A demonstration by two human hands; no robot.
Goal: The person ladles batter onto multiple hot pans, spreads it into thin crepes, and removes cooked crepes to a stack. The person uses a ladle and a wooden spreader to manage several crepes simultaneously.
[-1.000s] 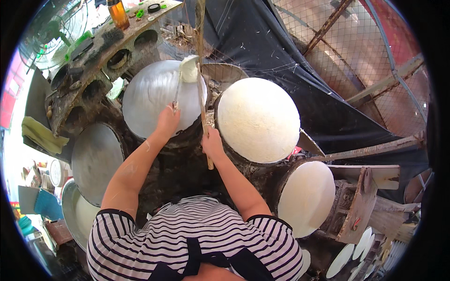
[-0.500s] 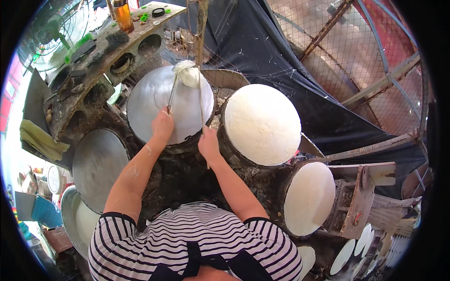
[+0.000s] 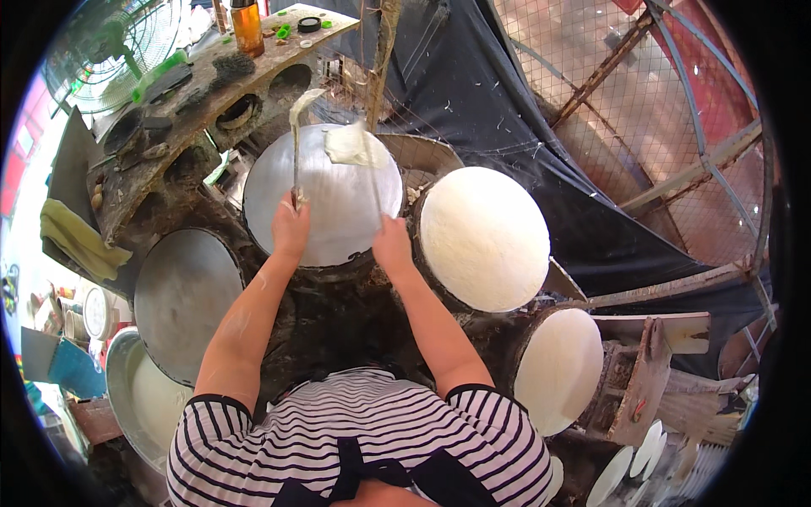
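My left hand [image 3: 291,230] is closed round the handle of a long tool [image 3: 296,160] whose upper end is coated in pale batter. It points up past the far rim of a round metal griddle [image 3: 338,224]. My right hand [image 3: 392,247] grips a thin stick [image 3: 376,188], partly blurred. At the stick's tip a soft white lump of dough or batter [image 3: 348,145] shows over the griddle's far half. The two tools are apart. To the right, a white sheet of batter [image 3: 486,241] covers a second griddle.
A bare dark griddle [image 3: 190,308] lies at left, beside a basin of pale liquid [image 3: 152,401]. Another white-covered griddle [image 3: 557,372] is at lower right. A sooty ledge [image 3: 203,101] holds an amber bottle [image 3: 247,29]. Black sheeting [image 3: 473,101] hangs behind.
The left tool has come away from the white lump and stands more upright. The lump now shows at the right stick's tip. The view has shifted slightly.
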